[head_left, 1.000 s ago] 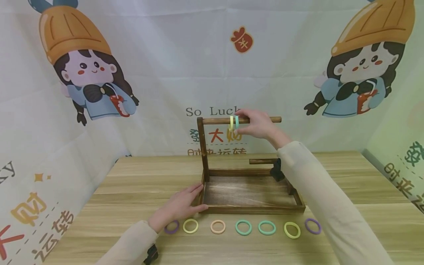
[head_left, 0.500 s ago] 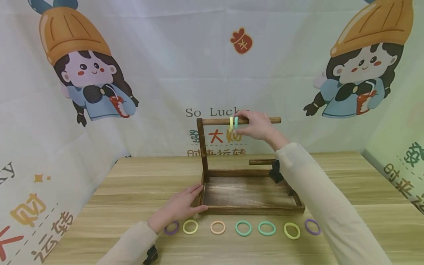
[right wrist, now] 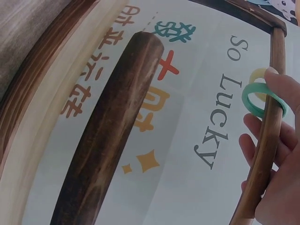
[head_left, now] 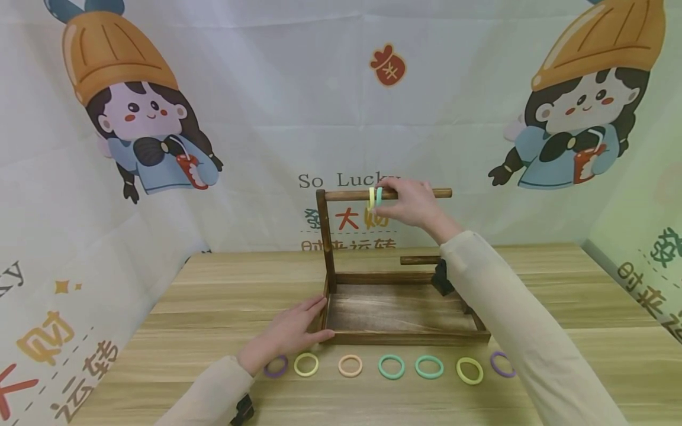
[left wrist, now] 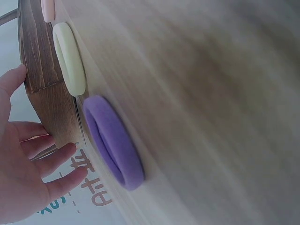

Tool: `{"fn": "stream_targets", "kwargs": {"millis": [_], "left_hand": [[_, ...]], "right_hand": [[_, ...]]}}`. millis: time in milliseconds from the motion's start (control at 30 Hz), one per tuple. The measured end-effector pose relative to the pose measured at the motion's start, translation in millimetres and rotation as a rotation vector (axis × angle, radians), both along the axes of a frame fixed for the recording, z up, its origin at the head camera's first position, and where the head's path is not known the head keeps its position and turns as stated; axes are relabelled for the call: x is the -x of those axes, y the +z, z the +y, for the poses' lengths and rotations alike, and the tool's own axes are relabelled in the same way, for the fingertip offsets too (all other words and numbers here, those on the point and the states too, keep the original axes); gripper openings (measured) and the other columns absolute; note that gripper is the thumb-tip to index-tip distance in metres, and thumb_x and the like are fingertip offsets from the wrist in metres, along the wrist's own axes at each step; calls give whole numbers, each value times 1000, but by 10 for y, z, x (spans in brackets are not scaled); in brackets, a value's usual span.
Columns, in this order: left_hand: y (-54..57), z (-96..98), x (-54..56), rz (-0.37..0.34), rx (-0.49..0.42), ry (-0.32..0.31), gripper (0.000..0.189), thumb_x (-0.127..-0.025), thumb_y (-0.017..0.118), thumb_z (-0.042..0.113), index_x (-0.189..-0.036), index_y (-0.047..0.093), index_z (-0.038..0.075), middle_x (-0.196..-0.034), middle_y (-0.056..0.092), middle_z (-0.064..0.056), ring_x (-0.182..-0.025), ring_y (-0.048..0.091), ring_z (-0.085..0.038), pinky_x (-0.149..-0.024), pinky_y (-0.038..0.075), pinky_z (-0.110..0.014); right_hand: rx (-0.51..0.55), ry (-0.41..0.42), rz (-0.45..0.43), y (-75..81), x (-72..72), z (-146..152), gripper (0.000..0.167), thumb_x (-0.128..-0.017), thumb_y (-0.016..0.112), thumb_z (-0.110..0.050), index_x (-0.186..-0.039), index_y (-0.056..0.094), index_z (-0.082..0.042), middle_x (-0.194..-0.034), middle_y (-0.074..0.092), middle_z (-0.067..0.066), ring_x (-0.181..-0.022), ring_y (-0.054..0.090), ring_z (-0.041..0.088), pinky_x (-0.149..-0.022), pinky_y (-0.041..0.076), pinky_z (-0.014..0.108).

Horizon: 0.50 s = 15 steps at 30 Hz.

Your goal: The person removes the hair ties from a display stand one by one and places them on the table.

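My right hand (head_left: 412,203) pinches a teal hair tie (right wrist: 253,102) that loops round the upper rod (head_left: 346,195) of a dark wooden rack. Just left of it, a pale yellow hair tie (head_left: 372,199) hangs on the same rod. In the right wrist view the rod runs through the teal loop and past my fingers. My left hand (head_left: 288,331) rests against the left end of the rack's tray base (head_left: 405,338), its fingers spread and fairly straight. The left wrist view shows a purple hair tie (left wrist: 114,143) and a yellow hair tie (left wrist: 69,59) near that hand.
A row of hair ties lies on the table before the rack, among them an orange one (head_left: 350,365), a teal one (head_left: 391,366) and a purple one (head_left: 503,364) beside my right sleeve. A shorter lower rod (head_left: 420,260) points left. A printed cloth (head_left: 256,118) hangs behind.
My right hand has shifted slightly left along the upper rod, bringing the teal hair tie closer to the yellow one. My left hand stays in place.
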<state>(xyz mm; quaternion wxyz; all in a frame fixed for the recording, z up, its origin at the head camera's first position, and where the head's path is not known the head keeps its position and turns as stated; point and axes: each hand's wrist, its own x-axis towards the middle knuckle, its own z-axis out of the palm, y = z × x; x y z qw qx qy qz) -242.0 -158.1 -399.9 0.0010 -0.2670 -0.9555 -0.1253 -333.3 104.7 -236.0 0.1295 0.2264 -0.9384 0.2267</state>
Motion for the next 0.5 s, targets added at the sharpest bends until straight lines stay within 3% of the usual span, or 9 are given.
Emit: {"fn": "stream_targets", "kwargs": {"millis": [233,500], "left_hand": [[-10,-2,4,9,0,-5,76,-82,49,54,-134,34,1,-137,31,-15,-119,35,-34,-95,32,-46],[-20,-8,13,18,-3,-6,77,-82,49,55,-134,34,1,-137,32,-15,-118,36,-34,-93,33,-46]], "right_hand": [[28,5,14,0,-10,7,46,-78,66,-35,-117,54,-14,-111,58,3,-102,49,22,-87,24,44],[108,19,12,0,-1,36,44,-78,67,-32,-115,56,-12,-107,60,3,-100,52,20,-96,20,45]]}}
